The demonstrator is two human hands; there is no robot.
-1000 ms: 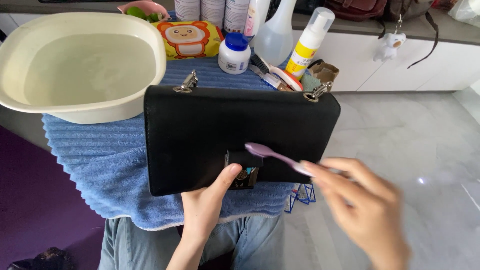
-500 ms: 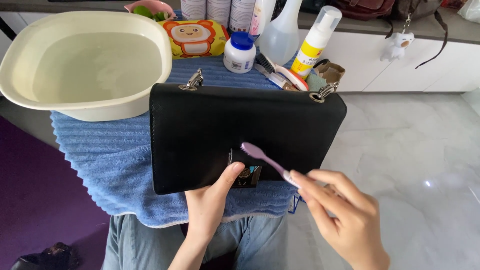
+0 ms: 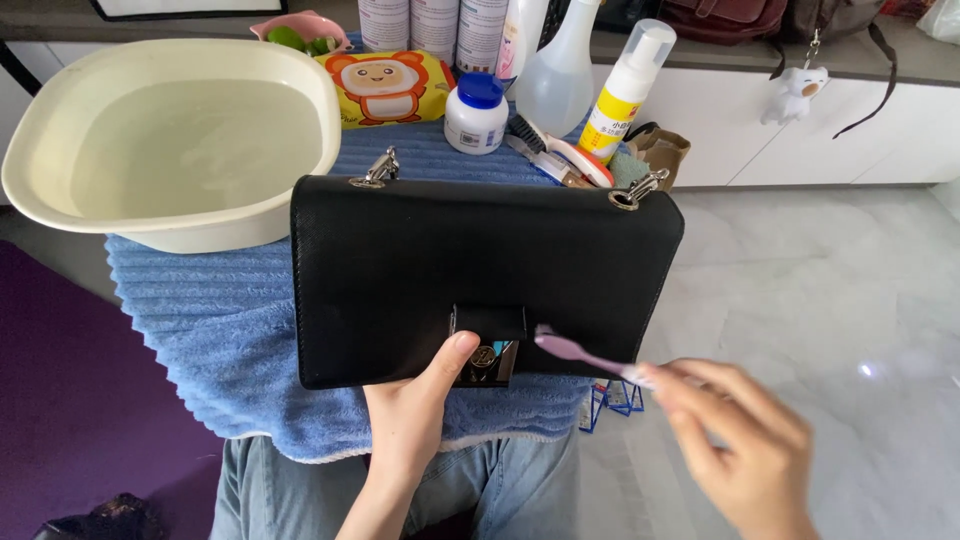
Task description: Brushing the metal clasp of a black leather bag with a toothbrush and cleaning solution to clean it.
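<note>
A black leather handbag [image 3: 480,270] lies flat on a blue towel [image 3: 220,330] spread over my lap. My left hand [image 3: 415,415] grips its bottom edge, thumb pressed beside the metal clasp [image 3: 487,358]. My right hand [image 3: 740,445] holds a pink toothbrush [image 3: 585,355], and the brush head rests on the bag just right of the clasp. Metal strap rings [image 3: 378,168] stick out at the bag's top corners.
A cream basin [image 3: 60,150] of water stands at the upper left on the towel. Behind the bag are a yellow wipes pack [image 3: 385,85], a small white jar with a blue lid [image 3: 476,112], a spray bottle [image 3: 560,70], a yellow foam bottle [image 3: 622,95] and brushes [image 3: 555,155]. Grey tiled floor lies to the right.
The toothbrush head has moved left and down along the bag towards the clasp. My left hand has kept its grip on the bag's lower edge.
</note>
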